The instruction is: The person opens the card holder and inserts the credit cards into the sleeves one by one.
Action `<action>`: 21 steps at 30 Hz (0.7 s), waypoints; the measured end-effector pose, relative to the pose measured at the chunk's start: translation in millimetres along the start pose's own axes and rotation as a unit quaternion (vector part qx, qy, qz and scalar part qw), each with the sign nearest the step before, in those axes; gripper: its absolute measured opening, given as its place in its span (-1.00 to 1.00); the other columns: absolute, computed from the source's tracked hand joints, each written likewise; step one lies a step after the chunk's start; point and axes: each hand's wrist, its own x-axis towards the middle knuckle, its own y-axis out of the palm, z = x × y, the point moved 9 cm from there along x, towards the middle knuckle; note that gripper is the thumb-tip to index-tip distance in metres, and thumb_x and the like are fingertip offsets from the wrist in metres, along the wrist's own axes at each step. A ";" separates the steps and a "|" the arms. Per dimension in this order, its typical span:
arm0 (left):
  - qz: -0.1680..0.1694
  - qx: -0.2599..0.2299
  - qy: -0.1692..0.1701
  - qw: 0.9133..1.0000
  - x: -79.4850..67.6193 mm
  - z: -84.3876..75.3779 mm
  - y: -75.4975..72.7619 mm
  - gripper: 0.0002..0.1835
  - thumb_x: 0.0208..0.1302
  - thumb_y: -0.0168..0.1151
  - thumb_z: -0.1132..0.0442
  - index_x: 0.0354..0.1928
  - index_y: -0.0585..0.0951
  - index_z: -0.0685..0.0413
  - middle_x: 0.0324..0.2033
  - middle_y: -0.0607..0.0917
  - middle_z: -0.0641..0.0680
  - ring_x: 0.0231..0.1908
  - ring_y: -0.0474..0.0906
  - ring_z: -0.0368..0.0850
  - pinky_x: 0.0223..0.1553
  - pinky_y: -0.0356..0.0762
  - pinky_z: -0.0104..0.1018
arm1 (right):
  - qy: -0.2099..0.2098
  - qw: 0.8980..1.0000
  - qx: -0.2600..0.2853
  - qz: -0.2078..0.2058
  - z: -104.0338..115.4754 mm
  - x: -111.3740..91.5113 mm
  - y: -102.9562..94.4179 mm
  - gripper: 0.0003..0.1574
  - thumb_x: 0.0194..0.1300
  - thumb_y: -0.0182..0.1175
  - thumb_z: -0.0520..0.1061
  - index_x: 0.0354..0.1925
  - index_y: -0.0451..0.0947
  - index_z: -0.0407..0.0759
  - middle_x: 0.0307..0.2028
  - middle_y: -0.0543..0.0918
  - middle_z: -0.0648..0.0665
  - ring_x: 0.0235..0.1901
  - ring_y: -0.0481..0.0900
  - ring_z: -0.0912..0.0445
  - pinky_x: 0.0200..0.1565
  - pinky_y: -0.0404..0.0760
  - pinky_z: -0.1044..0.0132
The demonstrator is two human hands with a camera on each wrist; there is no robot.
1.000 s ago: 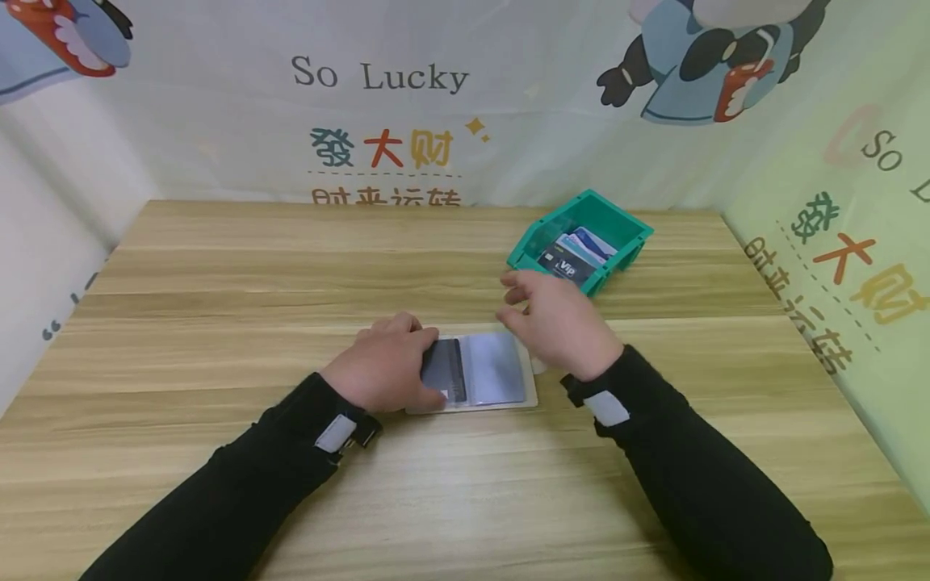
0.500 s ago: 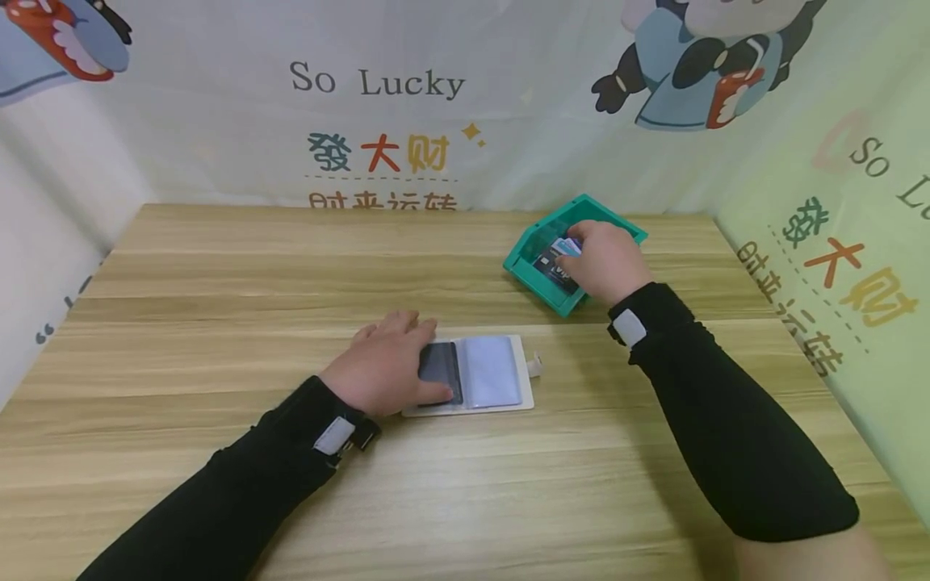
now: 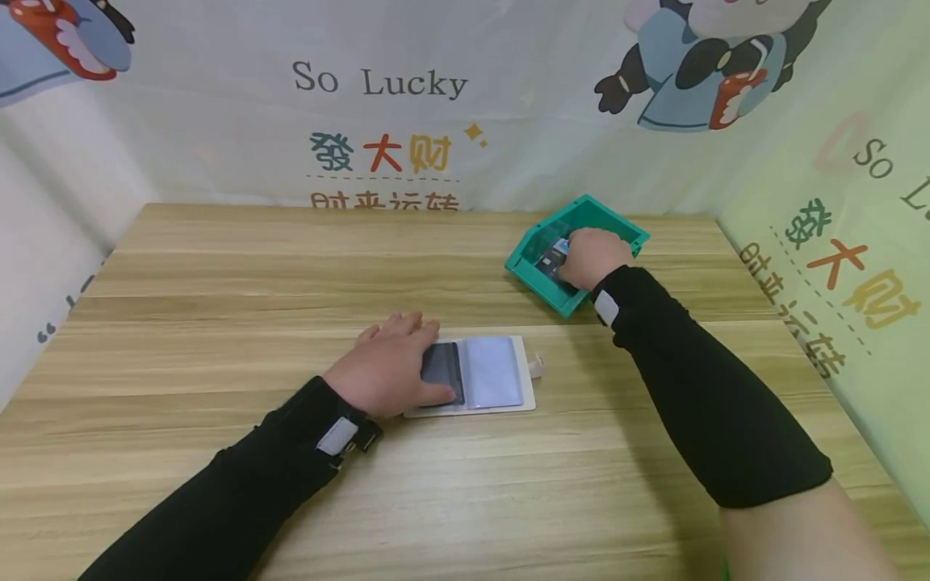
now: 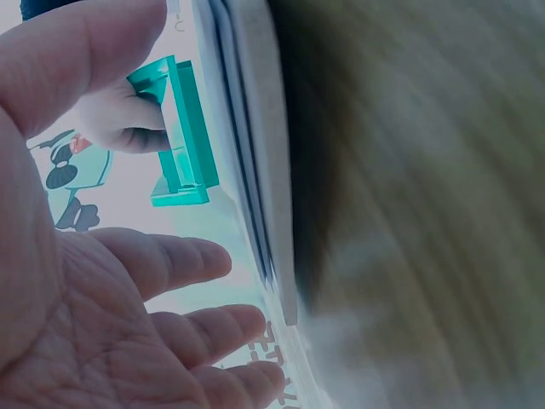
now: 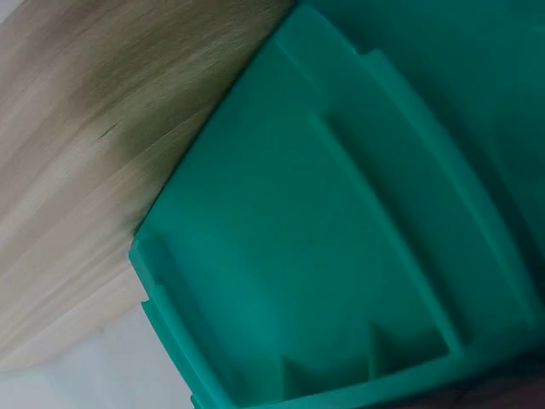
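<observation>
A small card holder (image 3: 494, 373) lies spread on the wooden table, with a dark left side and a clear pocket on the right. My left hand (image 3: 388, 367) rests over its left part, thumb across the dark side and fingers loosely extended. In the left wrist view the edge of the holder (image 4: 247, 153) runs beside that hand's fingers (image 4: 183, 264). My right hand (image 3: 596, 257) reaches down into a green bin (image 3: 538, 282), where a few cards (image 3: 554, 257) lie. Its fingertips are hidden, so whether it pinches a card does not show.
A white clasp tab (image 3: 536, 367) sticks out from the holder's right edge. Printed cloth (image 3: 378, 105) hangs behind the table (image 3: 291, 274) and along its sides. The right wrist view is filled mostly by the bin's outer wall (image 5: 255, 230).
My right hand has moved from beside the holder up and right into the bin, then deeper among the cards. The bin has shifted slightly. My left hand stays on the holder.
</observation>
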 end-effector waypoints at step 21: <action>0.002 0.004 0.003 1.000 0.6 -0.1 2.7 0.02 0.02 0.19 -0.39 0.40 0.18 0.10 0.36 0.14 0.25 0.31 -0.09 0.21 0.24 0.00 0.22 | 0.034 0.997 -0.054 0.031 4.7 3.9 12.5 -0.74 0.26 0.02 -0.08 -0.31 0.53 -0.25 -0.24 0.56 -0.29 -0.24 0.40 -0.17 -0.05 0.36 -0.12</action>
